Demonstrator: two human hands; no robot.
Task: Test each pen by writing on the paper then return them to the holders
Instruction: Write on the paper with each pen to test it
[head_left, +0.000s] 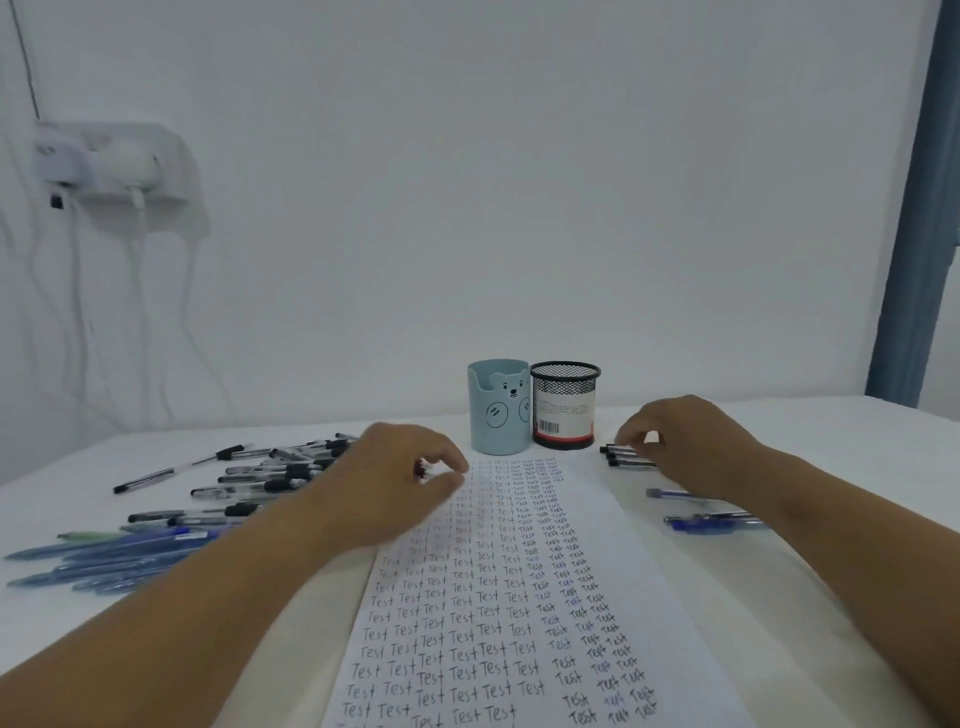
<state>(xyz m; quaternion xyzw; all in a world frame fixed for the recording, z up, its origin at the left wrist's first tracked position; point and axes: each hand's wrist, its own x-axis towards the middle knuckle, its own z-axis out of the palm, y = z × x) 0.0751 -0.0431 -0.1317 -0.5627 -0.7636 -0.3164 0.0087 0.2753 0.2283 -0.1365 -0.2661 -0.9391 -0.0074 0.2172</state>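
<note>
Reaching over the paper (519, 597), the left hand (395, 483) pinches something small, blurred beyond telling; the right hand (691, 447) curls over black pens (626, 456), its grip unclear.

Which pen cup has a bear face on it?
The light blue holder, left of the black mesh holder. It has solid walls with a drawn bear; the mesh one shows a barcode label.

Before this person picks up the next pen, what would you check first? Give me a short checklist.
1. Blue bear-faced holder upright: ok.
2. Black mesh holder upright beside it: ok.
3. Holders have pens in them: cannot tell; none stick out.
4. Right hand on the black-capped pens: ok, fingers touch them.
5. Left hand free: cannot tell; fingers curled, something reddish between them.
6. White paper sheet has writing room: not ok, nearly filled.
</note>
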